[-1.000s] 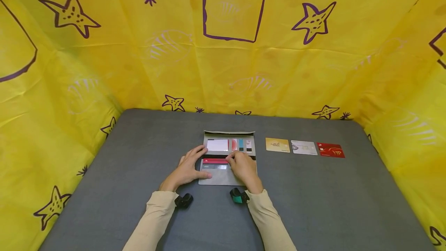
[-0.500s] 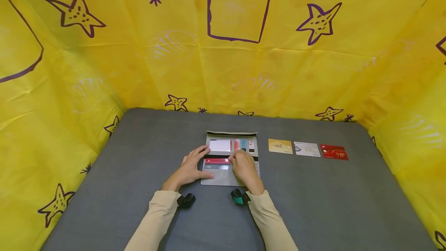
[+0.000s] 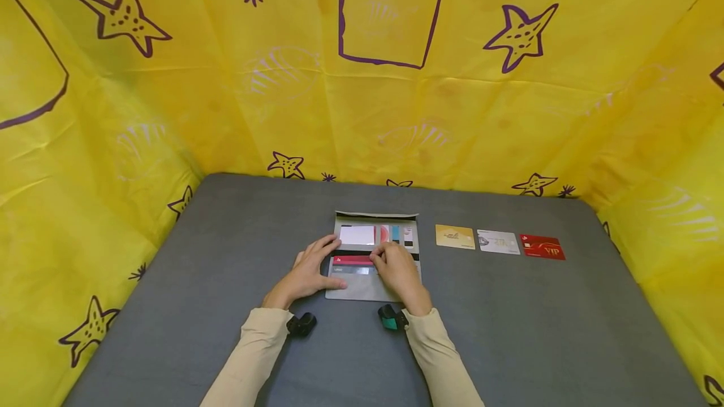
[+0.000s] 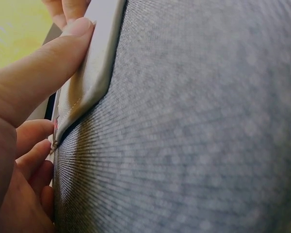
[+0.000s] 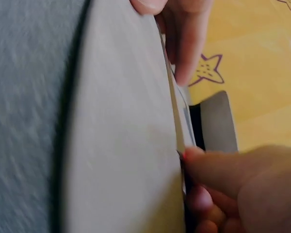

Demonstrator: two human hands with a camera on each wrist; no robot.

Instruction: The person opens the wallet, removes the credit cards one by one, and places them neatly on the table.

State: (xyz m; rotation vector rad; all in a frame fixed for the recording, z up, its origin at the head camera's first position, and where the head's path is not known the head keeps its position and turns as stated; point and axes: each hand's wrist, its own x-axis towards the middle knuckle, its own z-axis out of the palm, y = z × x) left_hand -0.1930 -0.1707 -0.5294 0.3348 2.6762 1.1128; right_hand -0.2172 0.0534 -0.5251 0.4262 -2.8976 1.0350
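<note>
A light grey wallet lies unfolded on the table, cards showing in its slots. My left hand rests on its left side, thumb on the lower panel and fingertips by the upper one. In the left wrist view the thumb presses on the wallet near its edge. My right hand pinches the right end of a red card in a lower slot. Its thumb is at the slot in the right wrist view, a bit of red at the tip. The card's lower part is hidden in the slot.
Right of the wallet lie a gold card, a silver card and a red VIP card in a row. The grey tabletop is bordered by yellow patterned cloth at the back and sides.
The head view has shifted slightly. Both hands keep nearly the same places on the wallet, the right fingers still at the red card's end. The three cards on the table have not moved.
</note>
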